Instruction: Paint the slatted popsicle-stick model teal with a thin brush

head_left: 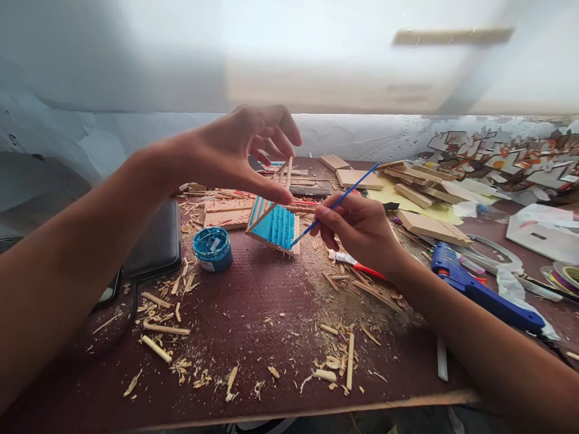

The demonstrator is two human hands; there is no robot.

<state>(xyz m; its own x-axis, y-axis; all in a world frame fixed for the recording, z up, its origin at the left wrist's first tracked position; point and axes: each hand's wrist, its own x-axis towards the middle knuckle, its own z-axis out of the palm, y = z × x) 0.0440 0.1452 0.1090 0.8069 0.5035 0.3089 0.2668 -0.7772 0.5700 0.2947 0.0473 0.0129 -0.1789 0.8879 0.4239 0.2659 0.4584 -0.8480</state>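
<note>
Our left hand [235,150] pinches the stick model [277,226] by its bare top sticks — light, brittle, we judge. Our right hand [359,232] grips the paintbrush [353,188].

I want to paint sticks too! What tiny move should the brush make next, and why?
Probably a short stroke along the next bare stick. The right hand holds the thin blue paintbrush with its tip at the small wooden stick frame, whose lower part is blue while its upper sticks are bare wood. The left hand pinches it steady.
</note>
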